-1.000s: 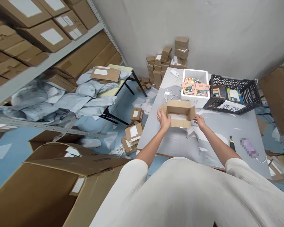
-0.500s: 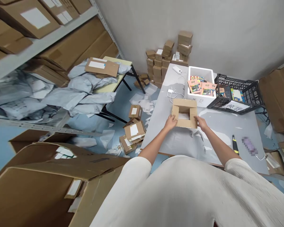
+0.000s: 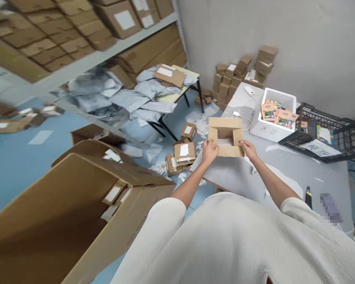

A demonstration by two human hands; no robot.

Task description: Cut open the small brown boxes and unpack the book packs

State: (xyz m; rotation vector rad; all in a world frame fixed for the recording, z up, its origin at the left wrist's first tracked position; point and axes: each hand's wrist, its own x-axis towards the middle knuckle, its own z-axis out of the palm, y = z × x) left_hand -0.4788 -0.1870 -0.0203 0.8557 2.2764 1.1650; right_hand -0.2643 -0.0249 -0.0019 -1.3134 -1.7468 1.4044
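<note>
Head-worn view, wide. We look forward and steeply down over the wearer's white shirt (image 3: pixel 225 236), very near at bottom; left hand (image 3: pixel 210 151) and right hand (image 3: pixel 249 149) mid-range, worktable (image 3: pixel 328 177) right, metal shelving (image 3: pixel 136 38) upper left, grey wall (image 3: pixel 225 31) behind.

Plain grey wall (image 3: pixel 230 31), blue floor (image 3: pixel 14 169); metal shelving (image 3: pixel 106 53) at left beside 1 yellow surface (image 3: pixel 171 96) on black legs (image 3: pixel 200 94); 1 grey surface (image 3: pixel 333 170) at right.

Soft light falls evenly (shelved boxes (image 3: pixel 51 36) blur).
</note>
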